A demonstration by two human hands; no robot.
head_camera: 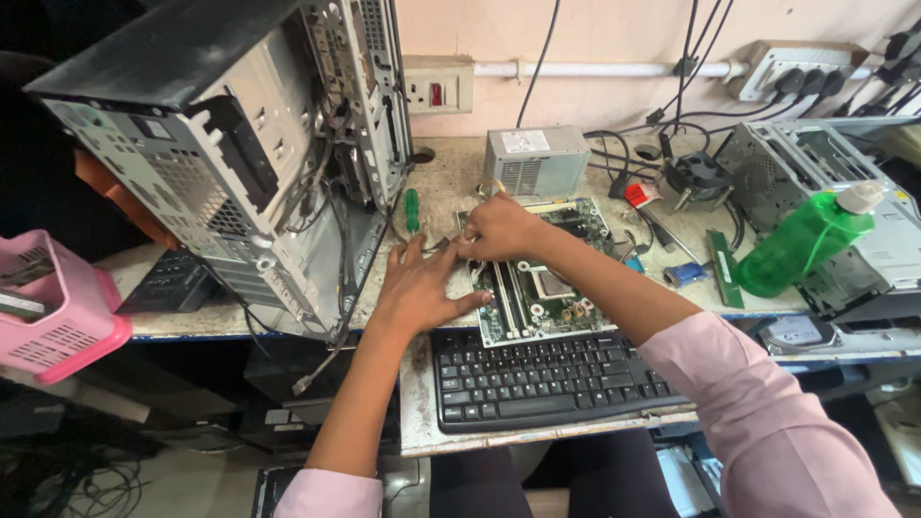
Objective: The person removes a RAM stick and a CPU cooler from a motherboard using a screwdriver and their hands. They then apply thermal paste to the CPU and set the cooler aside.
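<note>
A green computer motherboard (552, 288) lies flat on the worn workbench, just behind a black keyboard (547, 379). My left hand (419, 288) rests palm down beside the board's left edge, fingers spread and touching the bench. My right hand (499, 228) is curled over the board's far left corner, fingertips pinched on something small that I cannot make out. A green-handled screwdriver (412, 209) lies just behind my left hand. Both arms wear pink sleeves.
An open grey computer case (230, 163) stands tilted at the left with loose cables hanging. Behind the board sits a grey power supply (534, 160). A green bottle (801, 240), a cooling fan (698, 176), a second metal chassis (844, 192) and a pink basket (58, 307) surround the area.
</note>
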